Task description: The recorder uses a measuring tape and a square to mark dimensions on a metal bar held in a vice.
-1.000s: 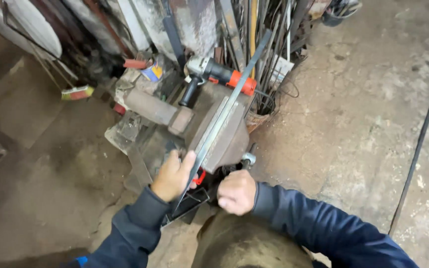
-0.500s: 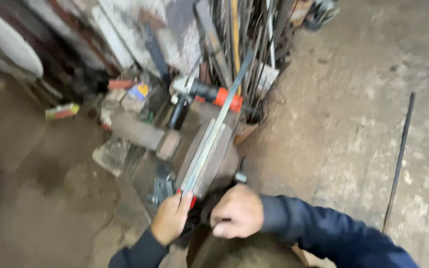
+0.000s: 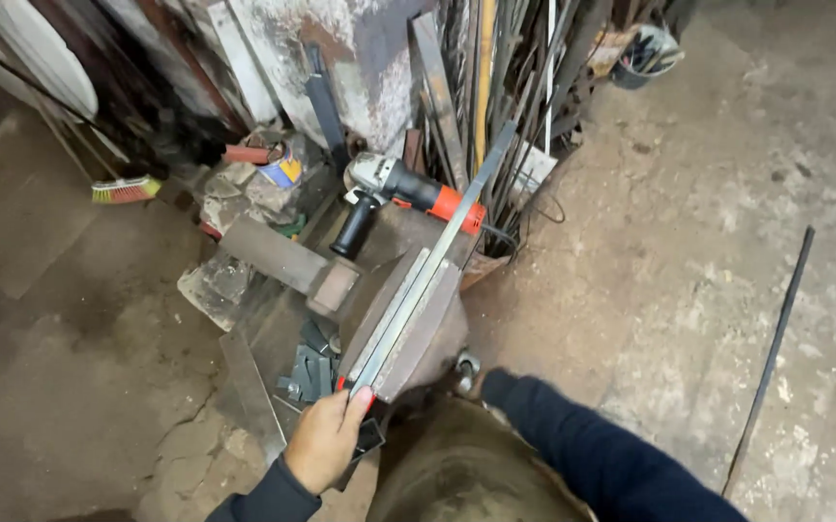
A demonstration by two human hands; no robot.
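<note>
A long grey metal bar (image 3: 432,266) lies lengthwise on a heavy rusty steel block (image 3: 427,333), its far end pointing up at the rack of stock. My left hand (image 3: 324,443) grips the bar's near end, thumb on top, with a bit of red showing at that end. My right arm's dark blue sleeve (image 3: 592,449) reaches toward the block's right side. The right hand itself is hidden behind the block, near a small round metal knob (image 3: 466,366).
A red and black angle grinder (image 3: 406,189) lies just behind the block. Steel rods and strips (image 3: 495,77) lean against the wall. Scrap plates (image 3: 273,256) and a brush (image 3: 124,189) lie to the left, and a thin rod (image 3: 772,358) rests on the concrete floor at right.
My right hand has left the bar's near end and dropped out of sight behind the block. The left hand keeps hold of the bar's end.
</note>
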